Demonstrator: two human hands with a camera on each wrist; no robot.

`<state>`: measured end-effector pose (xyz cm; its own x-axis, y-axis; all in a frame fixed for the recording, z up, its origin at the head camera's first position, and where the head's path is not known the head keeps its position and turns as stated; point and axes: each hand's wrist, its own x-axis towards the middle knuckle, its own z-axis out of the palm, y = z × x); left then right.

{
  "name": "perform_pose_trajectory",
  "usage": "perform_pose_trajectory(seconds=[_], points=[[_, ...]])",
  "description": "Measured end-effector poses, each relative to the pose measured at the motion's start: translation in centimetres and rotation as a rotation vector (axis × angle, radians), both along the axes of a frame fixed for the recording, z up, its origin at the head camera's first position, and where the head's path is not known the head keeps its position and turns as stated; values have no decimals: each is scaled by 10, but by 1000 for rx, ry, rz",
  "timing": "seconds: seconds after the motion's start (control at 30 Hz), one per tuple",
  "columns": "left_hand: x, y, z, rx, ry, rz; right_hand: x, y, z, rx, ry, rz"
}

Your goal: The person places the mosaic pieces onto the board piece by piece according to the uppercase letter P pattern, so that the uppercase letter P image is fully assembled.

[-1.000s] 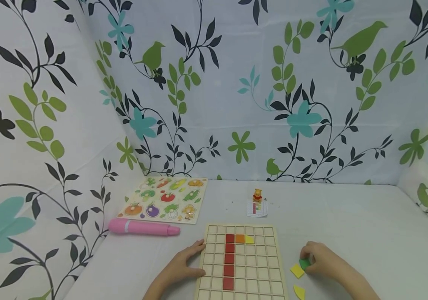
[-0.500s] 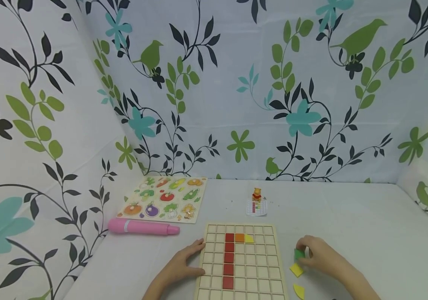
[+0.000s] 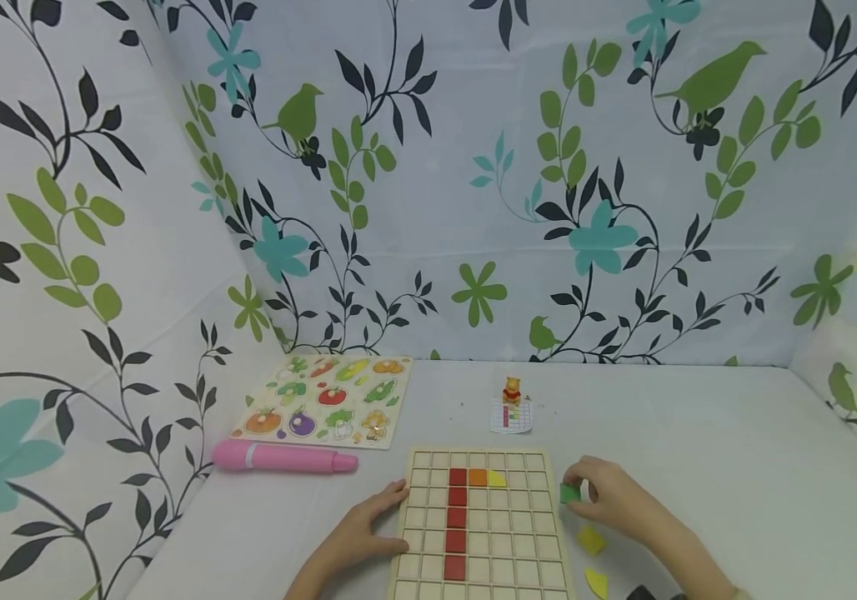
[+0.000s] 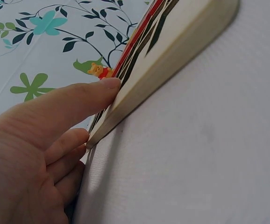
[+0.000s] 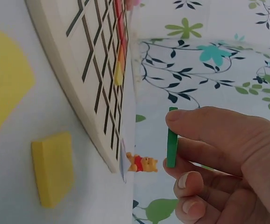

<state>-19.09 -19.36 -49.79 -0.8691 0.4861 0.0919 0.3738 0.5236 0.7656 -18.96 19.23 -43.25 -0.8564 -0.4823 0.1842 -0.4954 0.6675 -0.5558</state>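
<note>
Between the thumb and fingers of my right hand (image 3: 612, 497), a thin green tile (image 5: 172, 140) is pinched, held beside the right edge of a wooden grid board (image 3: 514, 546). My left hand (image 3: 359, 529) rests against the board's left edge, thumb and fingers spread and touching its side. In the left wrist view the thumb (image 4: 86, 100) lies on the board's edge. A column of several red tiles (image 3: 456, 518) sits in the grid. At its top, an orange tile (image 3: 478, 477) and a yellow rounded piece (image 3: 497, 479) continue to the right.
Two loose yellow pieces (image 3: 590, 540) lie on the table right of the board. Behind the board stand a small bear figure (image 3: 512, 391) and a paper with a coloured grid (image 3: 511, 416). A vegetable puzzle (image 3: 331, 400) and a pink stick-shaped toy (image 3: 286, 457) lie at the left.
My right hand has picked up the green tile from near the yellow pieces and carried it left and away from me, toward the board's right edge. My left hand stays at the board.
</note>
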Motion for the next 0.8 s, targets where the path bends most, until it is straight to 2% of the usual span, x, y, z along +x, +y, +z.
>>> perform_pose_trajectory(seconds=[0.23,0.47,0.8], points=[[0,0,0,2,-1,6,-3,-22,9,-30,46,49],[1,2,-1,8,-4,-3,-9,-47,9,-73,90,110],[-2,0,-4,-9,11,-1,-10,-72,15,-110,73,140]])
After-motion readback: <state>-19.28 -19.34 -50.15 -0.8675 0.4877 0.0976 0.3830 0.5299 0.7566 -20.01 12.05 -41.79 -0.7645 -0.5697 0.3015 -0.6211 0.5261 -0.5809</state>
